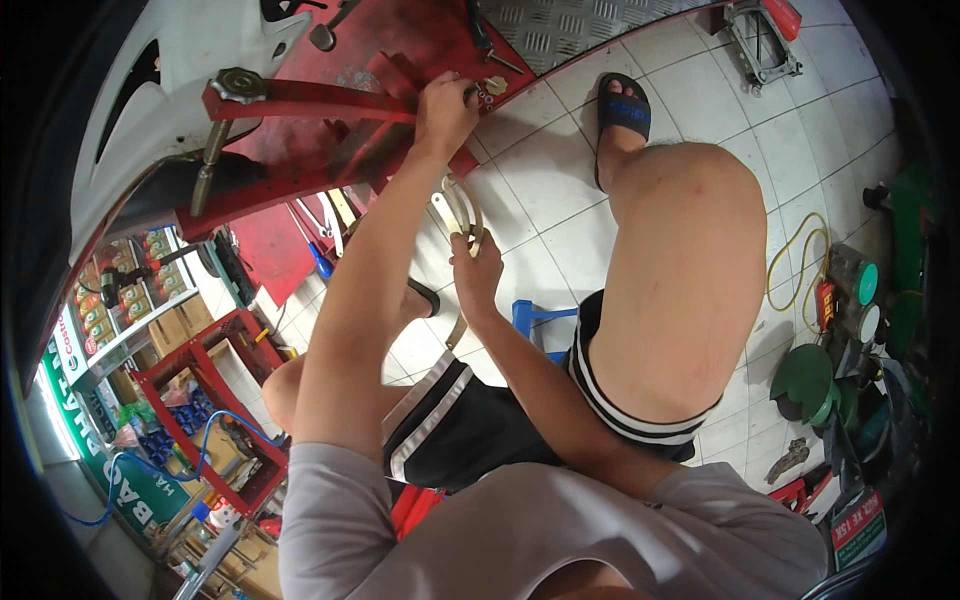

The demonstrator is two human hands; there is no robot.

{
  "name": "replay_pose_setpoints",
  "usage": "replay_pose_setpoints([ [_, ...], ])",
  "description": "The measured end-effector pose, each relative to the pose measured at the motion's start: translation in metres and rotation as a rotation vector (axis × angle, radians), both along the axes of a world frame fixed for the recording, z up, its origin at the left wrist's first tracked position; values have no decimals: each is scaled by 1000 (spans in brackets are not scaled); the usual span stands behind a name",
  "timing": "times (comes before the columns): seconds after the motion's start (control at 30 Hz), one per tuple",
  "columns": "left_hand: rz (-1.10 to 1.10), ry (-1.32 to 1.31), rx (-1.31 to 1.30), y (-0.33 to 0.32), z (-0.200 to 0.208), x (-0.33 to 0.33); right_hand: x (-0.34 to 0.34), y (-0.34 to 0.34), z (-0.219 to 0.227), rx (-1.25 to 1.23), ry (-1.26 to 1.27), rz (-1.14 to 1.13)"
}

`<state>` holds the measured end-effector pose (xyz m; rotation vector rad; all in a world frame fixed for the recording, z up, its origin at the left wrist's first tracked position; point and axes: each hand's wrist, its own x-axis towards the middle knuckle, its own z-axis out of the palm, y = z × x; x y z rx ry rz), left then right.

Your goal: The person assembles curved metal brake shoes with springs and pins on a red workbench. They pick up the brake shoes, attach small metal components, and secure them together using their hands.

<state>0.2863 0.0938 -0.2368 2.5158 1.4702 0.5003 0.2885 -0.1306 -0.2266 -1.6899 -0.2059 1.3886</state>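
Observation:
My left hand (447, 115) is stretched out to the red steel bench (350, 165), at the end of a red bar (330, 100). Its fingers are curled in, and a small dark bit shows at the fingertips; what it is I cannot make out. Right beside them lie small metal parts (487, 100), looking like nuts or washers, and a brass-coloured piece (495, 85). Nearer to me, my right hand (476, 275) grips a curved pale-gold metal piece (474, 205) above the tiled floor. A flat, light-coloured strip (447, 215) shows alongside that curve.
White bodywork (150, 95) rises at the left, next to a large screw knob (238, 85). Hand tools (325, 225) lie on a red surface below the bench. A blue stool (540, 325) stands between my legs. Green containers (805, 380) and a yellow cord (790, 245) are at the right.

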Motion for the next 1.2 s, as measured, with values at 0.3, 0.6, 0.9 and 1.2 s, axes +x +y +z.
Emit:
replay_pose_setpoints([
  [0.3, 129, -545, 162, -121, 193, -29, 45, 37, 87, 454, 443, -169],
  [0.6, 242, -1101, 13, -194, 254, -53, 73, 43, 217, 853, 398, 287],
  [0.9, 262, -1386, 47, -191, 279, -105, 43, 89, 274, 972, 247, 709],
  [1.2, 452, -1535, -207, -180, 247, -139, 20, 111, 233, 809, 358, 843],
])
